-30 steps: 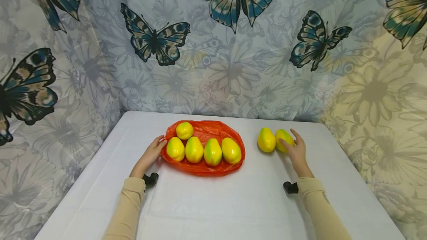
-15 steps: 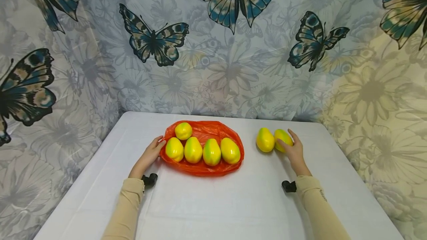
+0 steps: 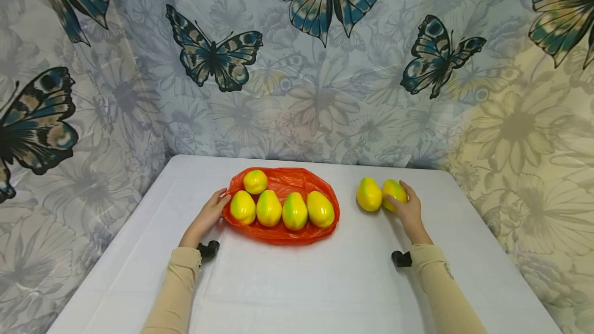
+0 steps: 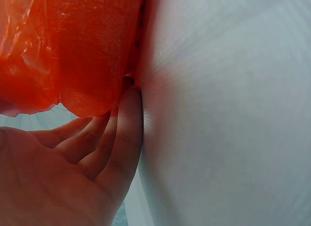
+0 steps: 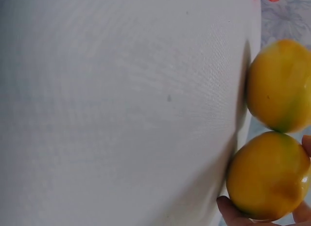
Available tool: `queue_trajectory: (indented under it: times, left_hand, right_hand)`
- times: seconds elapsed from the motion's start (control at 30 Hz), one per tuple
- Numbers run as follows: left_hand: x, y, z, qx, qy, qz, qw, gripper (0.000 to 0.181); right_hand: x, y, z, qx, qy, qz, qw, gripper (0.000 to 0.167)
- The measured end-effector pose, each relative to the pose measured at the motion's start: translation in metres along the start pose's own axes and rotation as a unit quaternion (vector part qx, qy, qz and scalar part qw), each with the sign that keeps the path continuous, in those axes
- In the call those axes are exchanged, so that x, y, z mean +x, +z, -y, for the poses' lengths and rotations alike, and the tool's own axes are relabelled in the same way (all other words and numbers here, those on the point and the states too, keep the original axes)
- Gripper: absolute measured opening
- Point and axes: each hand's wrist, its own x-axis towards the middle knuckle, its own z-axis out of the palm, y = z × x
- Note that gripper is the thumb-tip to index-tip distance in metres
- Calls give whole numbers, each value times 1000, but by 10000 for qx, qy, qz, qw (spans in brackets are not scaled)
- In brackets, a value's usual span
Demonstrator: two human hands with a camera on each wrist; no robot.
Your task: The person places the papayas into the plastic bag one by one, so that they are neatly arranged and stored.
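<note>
My left hand (image 3: 209, 216) rests at the left side of a red plastic-covered tray or bag (image 3: 287, 236). In the left wrist view, the fingers (image 4: 127, 138) are nearly straight, with their tips against the red plastic (image 4: 92, 56). Several glossy yellow-green mangoes lie on the red plastic: a row along the front, including one mango (image 3: 295, 212), and another mango (image 3: 255, 182) behind at the left. To the right, my right hand (image 3: 411, 215) holds a mango (image 3: 392, 194), fingers and thumb around it. Just left of it, touching or nearly so, is another mango (image 3: 369, 195).
A white-covered table (image 3: 297, 293) carries everything. Behind it hangs a floral cloth backdrop (image 3: 320, 112) with large butterflies. Black wrist cameras, such as the right one (image 3: 401, 259), jut inward from both wrists near the table surface.
Both hands stay in the same places over the last second. The whole head view has shifted very slightly; the right hand's fingers sit a little closer around the mango.
</note>
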Motion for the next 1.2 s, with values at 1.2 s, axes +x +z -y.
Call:
queue_trajectory:
  times: [1.2]
  left_hand:
    - [2, -1, 1, -118, 17, 53, 9999, 64]
  right_hand:
    - [-3, -5, 41, 64, -420, -762, 9962, 67]
